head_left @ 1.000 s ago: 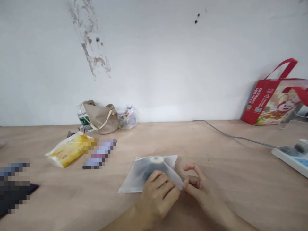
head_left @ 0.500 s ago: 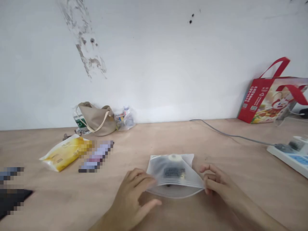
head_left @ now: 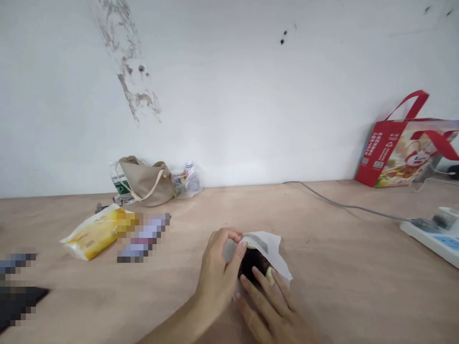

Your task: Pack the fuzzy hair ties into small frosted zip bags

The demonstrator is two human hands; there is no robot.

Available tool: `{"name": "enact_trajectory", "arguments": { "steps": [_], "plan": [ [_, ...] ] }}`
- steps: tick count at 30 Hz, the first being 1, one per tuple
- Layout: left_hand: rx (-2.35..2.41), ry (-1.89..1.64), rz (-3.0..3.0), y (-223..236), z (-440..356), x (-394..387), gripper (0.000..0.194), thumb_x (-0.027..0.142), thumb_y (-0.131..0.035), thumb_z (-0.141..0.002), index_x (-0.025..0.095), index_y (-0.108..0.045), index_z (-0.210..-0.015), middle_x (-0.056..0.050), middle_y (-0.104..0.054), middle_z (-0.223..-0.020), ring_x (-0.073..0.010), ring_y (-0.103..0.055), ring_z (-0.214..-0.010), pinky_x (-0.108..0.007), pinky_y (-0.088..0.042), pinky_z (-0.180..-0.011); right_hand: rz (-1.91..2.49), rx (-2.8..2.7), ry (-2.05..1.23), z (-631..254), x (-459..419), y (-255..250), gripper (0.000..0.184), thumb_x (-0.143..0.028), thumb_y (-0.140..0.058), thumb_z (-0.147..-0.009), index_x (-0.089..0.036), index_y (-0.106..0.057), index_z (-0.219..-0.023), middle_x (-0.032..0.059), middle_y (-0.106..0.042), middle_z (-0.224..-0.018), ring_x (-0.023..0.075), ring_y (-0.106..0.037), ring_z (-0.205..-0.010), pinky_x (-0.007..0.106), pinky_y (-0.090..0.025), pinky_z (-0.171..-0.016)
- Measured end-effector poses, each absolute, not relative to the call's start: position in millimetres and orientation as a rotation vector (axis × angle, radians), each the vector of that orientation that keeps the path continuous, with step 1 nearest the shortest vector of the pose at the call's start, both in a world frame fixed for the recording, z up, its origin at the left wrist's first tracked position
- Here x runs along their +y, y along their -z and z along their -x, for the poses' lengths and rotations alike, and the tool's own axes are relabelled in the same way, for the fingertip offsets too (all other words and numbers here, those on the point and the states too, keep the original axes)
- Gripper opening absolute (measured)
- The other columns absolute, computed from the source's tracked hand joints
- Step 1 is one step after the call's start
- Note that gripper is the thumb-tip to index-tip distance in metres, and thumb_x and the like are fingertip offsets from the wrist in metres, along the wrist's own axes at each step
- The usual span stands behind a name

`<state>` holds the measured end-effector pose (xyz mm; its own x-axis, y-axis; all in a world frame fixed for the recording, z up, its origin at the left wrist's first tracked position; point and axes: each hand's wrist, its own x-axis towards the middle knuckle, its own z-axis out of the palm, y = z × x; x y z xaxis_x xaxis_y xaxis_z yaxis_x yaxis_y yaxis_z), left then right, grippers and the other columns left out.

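Observation:
A frosted white zip pouch (head_left: 274,251) stands on the wooden table (head_left: 337,267) near its front edge, its mouth pulled wide toward me. My left hand (head_left: 220,274) pinches the pouch's left lip, fingers curled round it. Fingers of my right hand (head_left: 267,303) reach into the mouth and touch a dark object (head_left: 253,265) inside. What that object is cannot be made out.
A yellow packet (head_left: 93,231) and a blurred-out item lie to the left. A beige bag (head_left: 145,180) and small bottles stand against the wall. A red gift bag (head_left: 405,145) is at far right, with a white power strip (head_left: 432,234) and its grey cable (head_left: 340,204).
The pouch lay flat and closed between both hands; now its mouth is pulled open, my left hand holds the lip and my right fingers have gone inside.

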<state>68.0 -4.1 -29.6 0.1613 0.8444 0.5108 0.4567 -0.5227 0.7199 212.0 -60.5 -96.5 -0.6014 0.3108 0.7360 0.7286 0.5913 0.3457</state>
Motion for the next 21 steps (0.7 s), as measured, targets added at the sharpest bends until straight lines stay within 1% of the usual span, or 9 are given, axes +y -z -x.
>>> {"name": "enact_trajectory", "arguments": {
  "steps": [3,6,9,11,13,16,18,19,21],
  "plan": [
    [1.160,-1.319,-1.652,30.5,-78.3,-3.7,0.016,0.032,-0.055,-0.078,0.019,-0.049,-0.070,-0.005,-0.065,-0.097,-0.0197,-0.060,-0.090,-0.032,-0.046,-0.078,0.846,-2.080,0.802,-195.8,-53.8,117.9,0.024,-0.020,-0.042,-0.093,-0.023,-0.064,-0.100,-0.0018,-0.070,-0.106,0.0225,-0.063,-0.098,0.043,-0.032,-0.103],
    [1.070,-1.282,-1.351,35.5,-90.5,-3.0,0.024,0.039,-0.058,-0.076,0.019,-0.046,-0.068,-0.003,-0.064,-0.083,-0.0175,-0.061,-0.078,-0.028,-0.047,-0.070,0.848,-1.973,0.709,-185.2,-49.0,135.1,0.026,-0.014,-0.040,-0.091,-0.021,-0.065,-0.093,-0.0005,-0.073,-0.092,0.0199,-0.064,-0.095,0.045,-0.022,-0.109],
    [1.109,-1.226,-1.179,41.2,-98.6,-1.3,0.028,0.044,-0.060,-0.074,0.019,-0.047,-0.070,0.001,-0.060,-0.067,-0.0156,-0.060,-0.068,-0.026,-0.046,-0.065,0.821,-1.976,0.659,-181.1,-45.9,138.8,0.028,-0.011,-0.038,-0.092,-0.019,-0.065,-0.094,-0.0003,-0.074,-0.088,0.0170,-0.064,-0.092,0.045,-0.013,-0.112],
    [1.112,-1.194,-1.168,42.8,-98.8,-0.2,0.029,0.044,-0.062,-0.072,0.019,-0.048,-0.072,0.000,-0.061,-0.070,-0.0166,-0.061,-0.072,-0.027,-0.047,-0.068,0.801,-1.979,0.648,-182.4,-45.9,135.1,0.030,-0.012,-0.035,-0.093,-0.019,-0.065,-0.094,-0.0016,-0.074,-0.085,0.0165,-0.065,-0.090,0.044,-0.010,-0.112],
    [1.087,-1.155,-1.247,41.9,-93.2,-0.6,0.028,0.040,-0.067,-0.067,0.018,-0.052,-0.076,-0.003,-0.065,-0.081,-0.0194,-0.062,-0.083,-0.031,-0.048,-0.077,0.781,-1.978,0.633,-188.3,-49.4,128.1,0.029,-0.014,-0.036,-0.094,-0.020,-0.064,-0.095,-0.0026,-0.074,-0.084,0.0166,-0.066,-0.087,0.041,-0.016,-0.111],
    [1.075,-1.152,-1.463,36.2,-73.5,-4.3,0.035,0.034,-0.074,-0.060,0.018,-0.058,-0.087,-0.007,-0.066,-0.099,-0.0236,-0.059,-0.100,-0.035,-0.045,-0.087,0.783,-2.133,0.461,-209.3,-61.5,110.4,0.027,-0.015,-0.045,-0.090,-0.023,-0.058,-0.111,-0.0027,-0.073,-0.089,0.0167,-0.066,-0.088,0.032,-0.038,-0.100],
    [1.124,-1.172,-1.548,29.9,-54.7,-6.4,0.032,0.039,-0.068,-0.067,0.020,-0.059,-0.092,-0.007,-0.066,-0.103,-0.0237,-0.059,-0.103,-0.035,-0.046,-0.086,0.774,-2.281,0.223,-230.8,-69.4,94.6,0.035,-0.016,-0.050,-0.087,-0.025,-0.052,-0.121,-0.0020,-0.073,-0.093,0.0159,-0.067,-0.084,0.026,-0.048,-0.087],
    [1.188,-1.200,-1.558,26.6,-44.5,-6.6,0.031,0.042,-0.066,-0.068,0.020,-0.061,-0.089,-0.007,-0.066,-0.103,-0.0236,-0.059,-0.102,-0.034,-0.047,-0.085,0.894,-2.270,0.081,-242.6,-71.5,87.0,0.036,-0.020,-0.051,-0.086,-0.028,-0.052,-0.121,0.0002,-0.071,-0.099,0.0184,-0.066,-0.087,0.029,-0.050,-0.083],
    [1.351,-1.217,-1.542,21.4,-24.7,-4.3,0.030,0.045,-0.062,-0.069,0.020,-0.062,-0.086,-0.005,-0.067,-0.099,-0.0225,-0.060,-0.097,-0.032,-0.048,-0.081,1.192,-2.017,-0.110,-265.2,-69.6,75.4,0.028,-0.027,-0.047,-0.087,-0.028,-0.057,-0.113,0.0049,-0.069,-0.102,0.0224,-0.065,-0.089,0.033,-0.052,-0.076]
  ]
}}
